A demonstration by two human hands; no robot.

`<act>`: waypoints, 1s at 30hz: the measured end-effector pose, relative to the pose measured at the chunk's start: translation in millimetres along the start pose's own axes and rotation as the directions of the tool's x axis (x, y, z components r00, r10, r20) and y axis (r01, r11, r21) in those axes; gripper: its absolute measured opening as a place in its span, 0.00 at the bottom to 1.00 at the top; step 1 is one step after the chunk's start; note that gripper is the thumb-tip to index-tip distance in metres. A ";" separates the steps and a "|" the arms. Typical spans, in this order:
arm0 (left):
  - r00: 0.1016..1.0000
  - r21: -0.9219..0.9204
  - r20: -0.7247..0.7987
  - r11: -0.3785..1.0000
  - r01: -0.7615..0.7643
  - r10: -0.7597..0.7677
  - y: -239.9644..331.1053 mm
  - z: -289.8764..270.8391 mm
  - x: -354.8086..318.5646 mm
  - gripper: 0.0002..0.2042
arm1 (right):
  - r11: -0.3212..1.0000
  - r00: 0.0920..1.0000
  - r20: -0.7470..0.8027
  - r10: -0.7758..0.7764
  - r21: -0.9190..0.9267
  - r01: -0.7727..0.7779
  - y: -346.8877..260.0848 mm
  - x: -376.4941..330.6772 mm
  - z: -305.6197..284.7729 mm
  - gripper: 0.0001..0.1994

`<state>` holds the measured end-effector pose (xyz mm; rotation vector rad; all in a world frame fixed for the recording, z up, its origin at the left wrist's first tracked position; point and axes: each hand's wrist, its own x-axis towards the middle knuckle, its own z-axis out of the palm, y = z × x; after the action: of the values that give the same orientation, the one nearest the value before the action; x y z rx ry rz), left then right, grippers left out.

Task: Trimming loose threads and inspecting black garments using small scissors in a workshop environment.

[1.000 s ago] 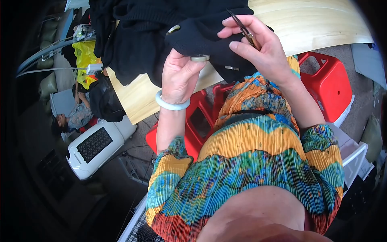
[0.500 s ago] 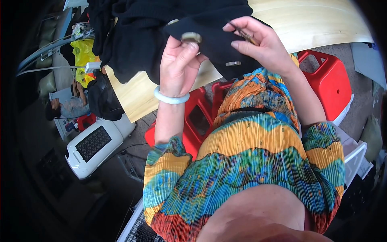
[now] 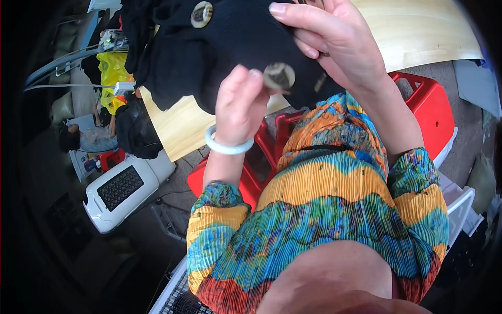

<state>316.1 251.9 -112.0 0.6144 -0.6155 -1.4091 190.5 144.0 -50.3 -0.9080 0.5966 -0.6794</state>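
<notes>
A black knitted garment [image 3: 172,57] hangs from the light wooden table [image 3: 418,31] up into both hands. My left hand [image 3: 238,104], with a pale bangle on the wrist, pinches a large round brownish button [image 3: 278,76] on the cloth. A second, similar button [image 3: 201,13] shows higher up on the garment. My right hand [image 3: 334,42] grips the black cloth from the right, close above the lower button; a thin tool seems tucked in its fingers but is mostly hidden.
Red plastic stools [image 3: 429,104] stand under the table edge by my knees. A white appliance with a dark grille [image 3: 123,191] sits on the floor at left, near a yellow bag [image 3: 112,73] and a black bag [image 3: 136,131].
The garment and both hands have come closer to the camera. My left hand has shifted onto the lower button, and a second button has come into view above it.
</notes>
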 end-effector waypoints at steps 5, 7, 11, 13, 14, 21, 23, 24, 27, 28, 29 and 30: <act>0.999 -0.185 -0.020 0.982 0.034 -0.038 15.0 22.5 4.2 0.12 | 0.722 0.649 0.427 -0.630 0.014 0.691 49.7 40.9 -40.5 0.12; 0.981 -0.166 -0.159 0.983 0.084 -0.111 15.1 4.5 6.9 0.10 | 0.948 0.967 0.029 -0.253 -0.192 0.254 48.0 23.5 -26.7 0.13; 0.948 -0.088 -0.284 0.989 0.119 -0.140 2.7 -8.7 5.0 0.08 | 0.854 0.947 -0.042 -0.319 -0.447 0.267 50.5 6.4 -36.0 0.13; 0.954 -0.086 -0.257 0.987 0.134 -0.152 0.7 -11.9 7.8 0.08 | 0.853 0.952 -0.046 -0.304 -0.458 0.250 50.3 1.2 -40.9 0.13; 0.954 -0.087 -0.256 0.987 0.135 -0.153 -0.4 -11.9 8.9 0.08 | 0.868 0.950 0.005 -0.311 -0.407 0.286 50.4 -2.7 -41.7 0.13; 0.964 -0.026 -0.222 0.990 0.141 -0.143 -6.3 -7.2 14.4 0.07 | 0.825 0.890 0.138 -0.435 -0.335 0.455 62.2 -9.3 -44.1 0.14; 0.962 -0.019 -0.233 0.990 0.138 -0.139 -8.0 -5.8 13.9 0.06 | 0.812 0.895 0.149 -0.421 -0.378 0.445 64.3 -11.6 -44.7 0.14; 0.966 -0.023 -0.226 0.992 0.128 -0.130 -10.3 -5.9 15.0 0.05 | 0.812 0.896 0.147 -0.420 -0.381 0.443 66.1 -12.0 -45.5 0.14; 0.969 -0.024 -0.209 0.992 0.127 -0.129 -13.6 -6.8 17.6 0.05 | 0.803 0.888 0.126 -0.442 -0.386 0.455 70.4 -12.6 -45.7 0.15; 0.970 -0.019 -0.201 0.991 0.134 -0.135 -13.7 -6.7 17.6 0.04 | 0.807 0.894 0.117 -0.432 -0.392 0.441 70.9 -12.8 -45.3 0.14; 0.970 -0.020 -0.202 0.991 0.135 -0.136 -13.6 -6.5 17.5 0.04 | 0.812 0.901 0.108 -0.421 -0.398 0.427 70.9 -13.2 -45.2 0.14; 0.968 -0.018 -0.208 0.990 0.138 -0.139 -14.0 -6.9 17.7 0.04 | 0.812 0.901 0.105 -0.420 -0.400 0.425 71.2 -13.2 -46.3 0.14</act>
<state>312.3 233.5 -126.3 0.8037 -0.4089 -1.4521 168.4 161.9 -131.4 -1.4724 0.5391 -0.9680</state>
